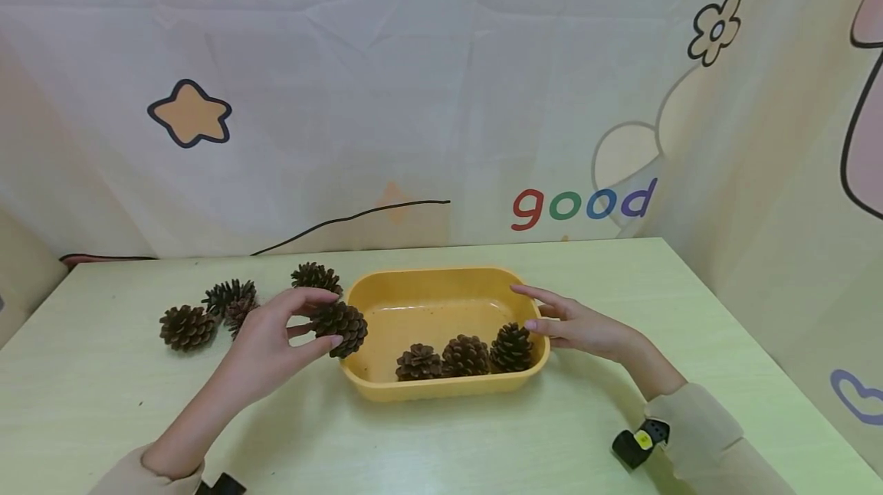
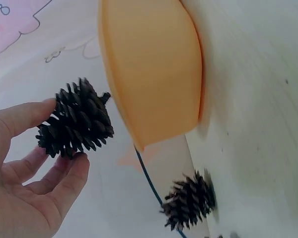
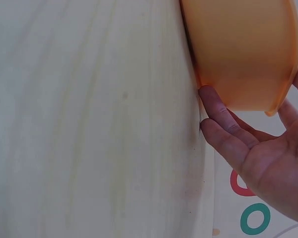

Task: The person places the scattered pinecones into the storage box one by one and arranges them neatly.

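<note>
My left hand (image 1: 265, 342) pinches a brown pine cone (image 1: 341, 328) between thumb and fingers. The held cone overlaps the left rim of a yellow plastic basin (image 1: 441, 386) in the head view; the left wrist view has this pine cone (image 2: 79, 119) beside the basin's outer wall (image 2: 156, 74). At the other end, my right hand (image 1: 586, 328) holds the basin's right rim, its thumb lapping over the edge. Its lower fingers (image 3: 226, 131) lie outside, low by the basin wall (image 3: 243, 54). Inside the basin, three pine cones (image 1: 465, 355) line the near side.
Behind the basin's left end lies a pine cone (image 1: 316, 277). Farther left, more pine cones (image 1: 188, 328) sit together, one partly behind my left hand. A printed cloth (image 1: 386, 96) hangs along the back edge of the pale table (image 1: 441, 449).
</note>
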`<state>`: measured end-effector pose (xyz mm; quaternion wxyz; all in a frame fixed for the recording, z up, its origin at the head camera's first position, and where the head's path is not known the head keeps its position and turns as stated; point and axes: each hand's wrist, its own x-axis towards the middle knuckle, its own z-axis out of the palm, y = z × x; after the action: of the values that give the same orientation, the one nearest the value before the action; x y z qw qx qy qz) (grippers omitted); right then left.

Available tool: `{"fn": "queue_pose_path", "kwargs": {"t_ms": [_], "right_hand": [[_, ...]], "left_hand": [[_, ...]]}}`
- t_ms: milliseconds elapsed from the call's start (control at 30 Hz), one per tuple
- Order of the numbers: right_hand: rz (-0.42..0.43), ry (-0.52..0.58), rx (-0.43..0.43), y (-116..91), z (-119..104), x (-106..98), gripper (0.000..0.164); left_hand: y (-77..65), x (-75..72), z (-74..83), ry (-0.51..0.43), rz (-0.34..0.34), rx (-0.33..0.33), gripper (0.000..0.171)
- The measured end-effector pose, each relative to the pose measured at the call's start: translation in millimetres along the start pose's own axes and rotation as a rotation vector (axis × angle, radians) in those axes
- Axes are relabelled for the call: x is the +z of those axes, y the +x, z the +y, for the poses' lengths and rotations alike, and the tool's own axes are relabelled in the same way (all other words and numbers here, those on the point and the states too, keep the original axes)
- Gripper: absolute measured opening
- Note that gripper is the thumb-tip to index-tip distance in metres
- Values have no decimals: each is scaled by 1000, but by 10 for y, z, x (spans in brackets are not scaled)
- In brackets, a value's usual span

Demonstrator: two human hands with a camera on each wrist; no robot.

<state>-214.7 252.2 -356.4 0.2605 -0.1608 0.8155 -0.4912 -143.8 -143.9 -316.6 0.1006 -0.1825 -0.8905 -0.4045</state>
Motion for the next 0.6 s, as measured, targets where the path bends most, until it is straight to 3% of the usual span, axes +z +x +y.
{"fn": "queue_pose_path", "kwargs": {"t_ms": [300, 600], "right_hand": [[11, -5, 9, -8, 1, -1, 64], [10, -9, 13, 4, -6, 5, 64]], "left_hand": [[99, 179, 42, -21, -22, 34, 43], [139, 309, 40, 36, -27, 51, 48]]}}
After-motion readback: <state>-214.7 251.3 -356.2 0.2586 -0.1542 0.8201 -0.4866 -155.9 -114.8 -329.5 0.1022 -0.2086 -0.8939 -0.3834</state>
